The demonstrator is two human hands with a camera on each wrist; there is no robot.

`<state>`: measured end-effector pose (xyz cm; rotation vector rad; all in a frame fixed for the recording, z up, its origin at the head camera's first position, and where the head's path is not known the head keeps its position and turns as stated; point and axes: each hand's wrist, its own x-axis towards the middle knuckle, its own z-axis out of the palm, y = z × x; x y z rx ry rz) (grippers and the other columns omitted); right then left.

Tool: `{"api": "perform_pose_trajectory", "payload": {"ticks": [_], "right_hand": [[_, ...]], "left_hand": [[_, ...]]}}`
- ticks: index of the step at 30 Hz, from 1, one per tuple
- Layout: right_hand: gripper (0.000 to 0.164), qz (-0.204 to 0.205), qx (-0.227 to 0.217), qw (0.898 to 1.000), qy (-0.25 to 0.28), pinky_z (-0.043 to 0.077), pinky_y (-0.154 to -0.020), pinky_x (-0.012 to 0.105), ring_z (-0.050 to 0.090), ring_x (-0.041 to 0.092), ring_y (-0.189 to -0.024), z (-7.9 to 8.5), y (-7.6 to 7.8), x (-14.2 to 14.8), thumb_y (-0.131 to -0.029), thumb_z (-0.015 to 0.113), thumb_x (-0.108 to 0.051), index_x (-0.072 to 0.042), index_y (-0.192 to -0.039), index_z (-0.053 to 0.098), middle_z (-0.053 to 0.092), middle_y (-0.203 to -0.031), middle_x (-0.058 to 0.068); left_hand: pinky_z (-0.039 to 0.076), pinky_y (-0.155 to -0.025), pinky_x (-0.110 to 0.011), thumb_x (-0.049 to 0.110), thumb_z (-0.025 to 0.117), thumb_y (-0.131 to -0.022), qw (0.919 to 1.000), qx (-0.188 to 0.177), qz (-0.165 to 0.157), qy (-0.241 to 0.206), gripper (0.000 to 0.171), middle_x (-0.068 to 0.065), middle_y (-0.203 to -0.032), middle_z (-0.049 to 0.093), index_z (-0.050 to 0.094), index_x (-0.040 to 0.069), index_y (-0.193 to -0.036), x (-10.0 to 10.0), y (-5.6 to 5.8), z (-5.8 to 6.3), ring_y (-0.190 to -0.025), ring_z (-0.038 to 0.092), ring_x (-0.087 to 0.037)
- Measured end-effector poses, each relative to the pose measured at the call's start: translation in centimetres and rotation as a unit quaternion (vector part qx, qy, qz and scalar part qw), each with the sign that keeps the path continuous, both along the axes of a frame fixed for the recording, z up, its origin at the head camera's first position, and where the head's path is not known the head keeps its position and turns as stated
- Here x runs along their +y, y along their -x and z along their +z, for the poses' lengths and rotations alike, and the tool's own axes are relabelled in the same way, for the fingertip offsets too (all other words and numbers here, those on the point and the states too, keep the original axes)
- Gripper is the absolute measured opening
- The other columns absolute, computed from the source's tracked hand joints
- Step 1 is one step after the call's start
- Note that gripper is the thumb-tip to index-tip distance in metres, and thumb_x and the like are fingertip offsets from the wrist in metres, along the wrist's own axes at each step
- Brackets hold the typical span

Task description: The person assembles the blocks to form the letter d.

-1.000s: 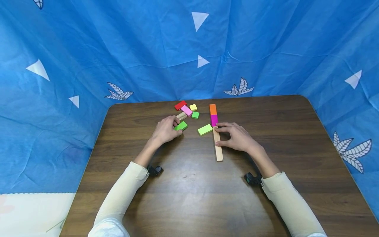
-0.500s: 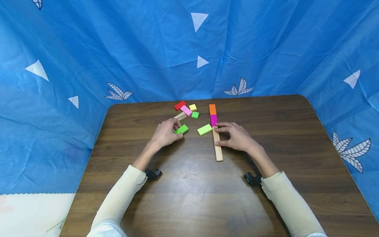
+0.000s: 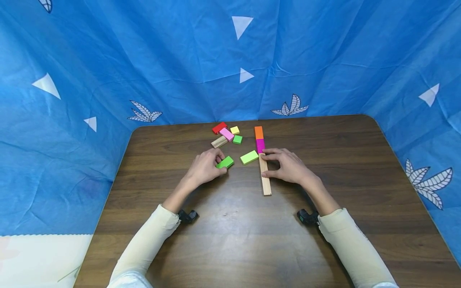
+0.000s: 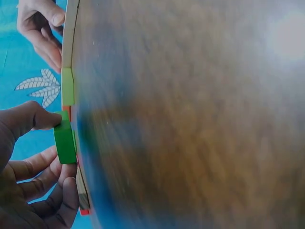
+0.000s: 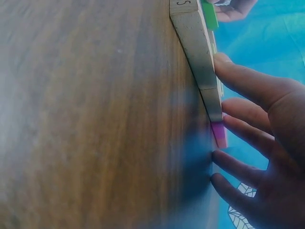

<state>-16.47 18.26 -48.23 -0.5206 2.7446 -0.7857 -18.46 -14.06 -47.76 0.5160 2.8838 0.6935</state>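
In the head view my left hand (image 3: 206,167) pinches a green block (image 3: 225,162) between thumb and fingertips. The left wrist view has the same green block (image 4: 65,138) held near the tabletop. To its right a straight row lies on the table: an orange block (image 3: 258,132), a magenta block (image 3: 260,145), then natural wooden blocks (image 3: 266,185). My right hand (image 3: 288,166) touches this row with extended thumb and fingertips at a natural wooden block (image 5: 193,47). A lime block (image 3: 249,157) lies slanted, its end right at the row's left side.
Behind the left hand lie a red block (image 3: 219,127), a pink block (image 3: 227,134), a small yellow block (image 3: 235,130), a small green block (image 3: 237,139) and natural wooden pieces (image 3: 219,142). A blue curtain (image 3: 201,60) hangs along the back edge of the brown table (image 3: 230,240).
My left hand has carried the green block a little to the right and nearer, away from the natural wooden pieces, which now show more fully. The right hand has stayed in place.
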Motion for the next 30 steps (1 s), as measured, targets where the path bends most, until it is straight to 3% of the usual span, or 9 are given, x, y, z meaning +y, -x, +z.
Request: {"api": "perform_pose_trajectory", "payload": {"ticks": [30], "right_hand": [[0.071, 0.004, 0.009, 1.0, 0.003, 0.033, -0.121, 0.074, 0.049, 0.039, -0.148, -0.4, 0.0, 0.1, -0.088, 0.088, -0.047, -0.019, -0.15, 0.066, 0.053, -0.165, 0.005]], "left_hand": [[0.055, -0.078, -0.039, 0.034, 0.084, -0.085, 0.9996, 0.0, -0.021, 0.021, 0.034, 0.0, -0.102, 0.071, 0.07, 0.017, -0.111, 1.7, -0.6, -0.7, -0.09, 0.068, -0.018]]}}
